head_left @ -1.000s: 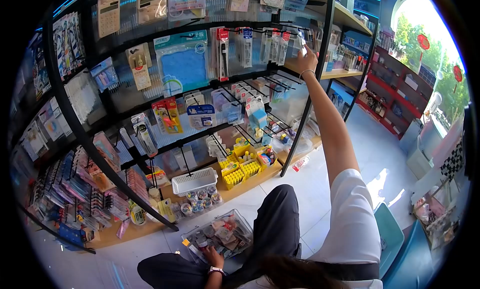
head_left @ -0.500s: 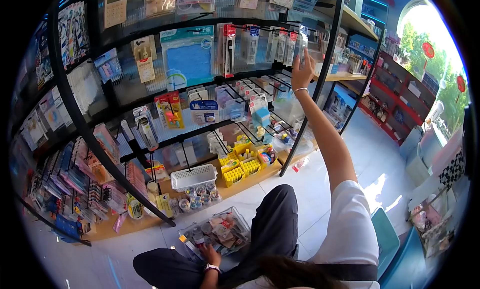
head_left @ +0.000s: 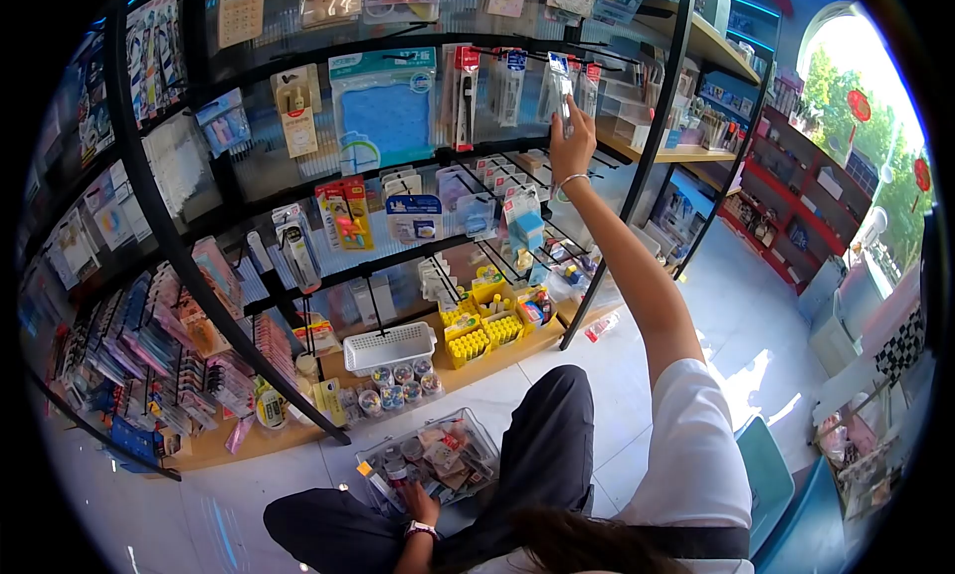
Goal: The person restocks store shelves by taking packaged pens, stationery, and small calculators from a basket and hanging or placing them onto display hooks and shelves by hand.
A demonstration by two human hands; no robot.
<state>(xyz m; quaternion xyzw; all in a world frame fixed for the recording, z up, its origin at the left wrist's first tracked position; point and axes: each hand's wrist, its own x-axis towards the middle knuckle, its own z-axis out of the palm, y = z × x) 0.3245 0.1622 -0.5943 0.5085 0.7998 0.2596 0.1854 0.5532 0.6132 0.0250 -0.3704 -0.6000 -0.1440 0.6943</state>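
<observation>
My right hand [head_left: 574, 151] is raised to the upper rack, fingers closed on the lower end of a narrow blue-and-white packet [head_left: 559, 77]. Beside that packet hang red-topped packets [head_left: 590, 85]. Low in front of me, my left hand [head_left: 422, 504] is at the near-left part of a clear plastic bin [head_left: 484, 435], its fingers around a small jar with a dark label [head_left: 397, 472]. Assorted small packages [head_left: 448, 455] fill the bin, which sits on the floor by my legs.
Black rack posts [head_left: 224, 315] stand before the hanging goods. On the low wooden shelf are a white basket [head_left: 388, 349], yellow boxes [head_left: 468, 347] and round clear tubs [head_left: 403, 385]. A teal bin [head_left: 764, 465] stands at my right, red shelves [head_left: 796, 196] beyond.
My right hand has moved left along the rack, and the blue-and-white packet now hangs farther left, in front of the others. My left hand has stayed at the bin.
</observation>
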